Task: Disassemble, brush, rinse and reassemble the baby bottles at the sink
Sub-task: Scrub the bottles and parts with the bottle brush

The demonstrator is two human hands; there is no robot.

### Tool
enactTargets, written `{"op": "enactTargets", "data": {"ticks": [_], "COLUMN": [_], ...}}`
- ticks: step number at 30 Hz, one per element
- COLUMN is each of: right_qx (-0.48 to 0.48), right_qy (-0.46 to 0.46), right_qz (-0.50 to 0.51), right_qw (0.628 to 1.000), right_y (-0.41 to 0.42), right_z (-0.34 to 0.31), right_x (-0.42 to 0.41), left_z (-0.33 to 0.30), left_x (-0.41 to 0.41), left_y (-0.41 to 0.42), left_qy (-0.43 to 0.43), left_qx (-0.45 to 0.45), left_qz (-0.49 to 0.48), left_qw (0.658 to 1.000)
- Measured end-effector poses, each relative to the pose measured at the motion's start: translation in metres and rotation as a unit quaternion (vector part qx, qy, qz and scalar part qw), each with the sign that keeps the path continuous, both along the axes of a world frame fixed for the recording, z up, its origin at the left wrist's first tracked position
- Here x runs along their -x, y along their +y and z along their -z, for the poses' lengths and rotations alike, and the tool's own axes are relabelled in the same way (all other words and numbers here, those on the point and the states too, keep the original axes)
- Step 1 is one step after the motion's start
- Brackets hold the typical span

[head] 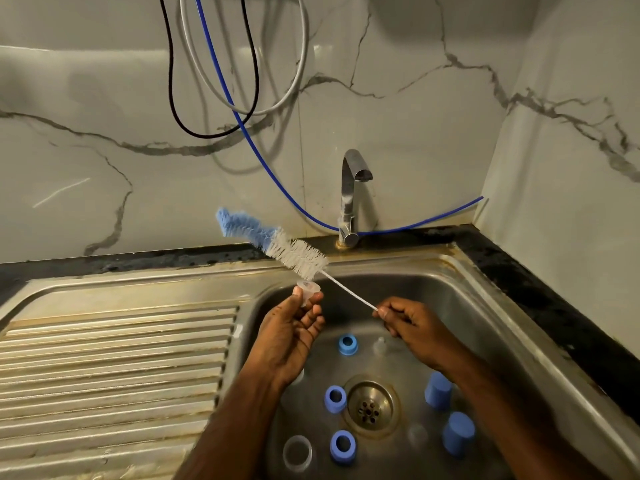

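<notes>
Risk first: slippery silicone teat pinched only at fingertips of left hand, so likely to squirt free under pressure from bristles and drop into sink basin toward drain. Long bottle brush pinched at very end of twisted wire stem by right hand; such a far-back grip gives poor control, so head could wobble, miss narrow teat opening, or flick water at marble-patterned wall. Head also looks too wide for teat, so forcing could tear or invert it. Loose parts crowded round drain: easy to knock or lose track of.

Left to right: ribbed draining board of steel sink at 9 o'clock. Brush head, blue at tip and white nearer stem, at 11 o'clock from left hand, just above teat, apparently not touching it. Teat at 12 o'clock of left hand, held between thumb and fingertips, flange up. Stem slanting down to right hand at 3 o'clock from teat, well apart from left hand. Tap at 12 o'clock behind, no water visible.

Below hands, on basin floor: clear ring at 7 o'clock of drain, three blue collars at 9, 11 and 7 o'clock, another clear teat at 12 o'clock, two blue caps at 3 and 4 o'clock. Bottle bodies not in view.
</notes>
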State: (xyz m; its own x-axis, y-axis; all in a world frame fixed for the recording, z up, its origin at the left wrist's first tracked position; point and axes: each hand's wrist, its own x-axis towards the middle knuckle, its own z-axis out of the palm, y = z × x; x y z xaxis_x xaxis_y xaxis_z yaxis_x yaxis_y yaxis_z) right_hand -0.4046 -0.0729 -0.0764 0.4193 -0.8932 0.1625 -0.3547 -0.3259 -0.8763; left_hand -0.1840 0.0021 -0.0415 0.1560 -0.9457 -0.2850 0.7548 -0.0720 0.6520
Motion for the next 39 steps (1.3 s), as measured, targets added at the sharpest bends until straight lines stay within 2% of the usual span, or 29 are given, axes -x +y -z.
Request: {"op": "enactTargets", "data": {"ticks": [8, 16, 18, 21, 23, 24, 25, 28, 30, 31, 32, 34, 36, 37, 38, 39], "right_qx": [0.011, -0.011, -0.024, -0.028, -0.030, -0.033, -0.035, -0.043, -0.046, -0.050, -0.058, -0.082, -0.098, -0.099, -0.090, -0.073], "right_qy": [0.035, 0.052, 0.052, 0.061, 0.064, 0.064, 0.067, 0.094, 0.094, 0.081, 0.065, 0.052, 0.055, 0.057, 0.059, 0.063], "right_qz": [-0.017, -0.030, -0.042, -0.071, -0.085, -0.083, -0.076, -0.059, -0.068, -0.075, -0.085, -0.108, -0.128, -0.130, -0.125, -0.116], "right_qw": [0.999, 0.998, 0.997, 0.995, 0.994, 0.994, 0.994, 0.993, 0.992, 0.993, 0.992, 0.989, 0.985, 0.985, 0.986, 0.989], "right_y": [0.003, 0.001, 0.002, 0.006, 0.008, 0.008, 0.008, 0.002, 0.004, 0.007, 0.010, 0.018, 0.022, 0.023, 0.022, 0.021], "right_z": [-0.001, 0.000, 0.003, 0.007, 0.007, 0.005, 0.004, 0.002, 0.000, -0.001, -0.003, -0.006, -0.005, -0.004, -0.004, -0.004], "right_x": [0.001, 0.008, 0.004, -0.006, -0.009, -0.008, -0.005, 0.008, 0.009, 0.006, 0.002, -0.008, -0.015, -0.016, -0.016, -0.015], "left_z": [-0.003, -0.003, -0.002, 0.007, 0.008, 0.008, 0.007, -0.003, -0.005, -0.004, 0.000, 0.008, 0.015, 0.015, 0.015, 0.012], "left_x": [-0.004, -0.003, 0.001, 0.001, -0.001, -0.003, -0.004, -0.010, -0.011, -0.010, -0.009, -0.008, -0.012, -0.015, -0.019, -0.020], "left_y": [0.001, -0.001, 0.000, -0.001, -0.002, -0.001, -0.001, 0.002, 0.001, 0.000, -0.001, 0.000, -0.001, -0.002, -0.002, 0.000], "left_qy": [0.047, 0.021, -0.019, -0.174, -0.260, -0.269, -0.246, -0.088, -0.038, -0.043, -0.076, -0.223, -0.398, -0.446, -0.459, -0.426], "left_qx": [0.019, 0.050, 0.072, 0.074, 0.072, 0.075, 0.070, 0.022, 0.015, 0.021, 0.032, 0.051, 0.055, 0.061, 0.067, 0.072], "left_qz": [-0.032, -0.109, -0.131, -0.164, -0.152, -0.128, -0.095, 0.004, -0.003, -0.030, -0.065, -0.138, -0.202, -0.217, -0.212, -0.183], "left_qw": [0.998, 0.993, 0.989, 0.968, 0.951, 0.952, 0.962, 0.996, 0.999, 0.998, 0.994, 0.964, 0.893, 0.866, 0.860, 0.883]}}
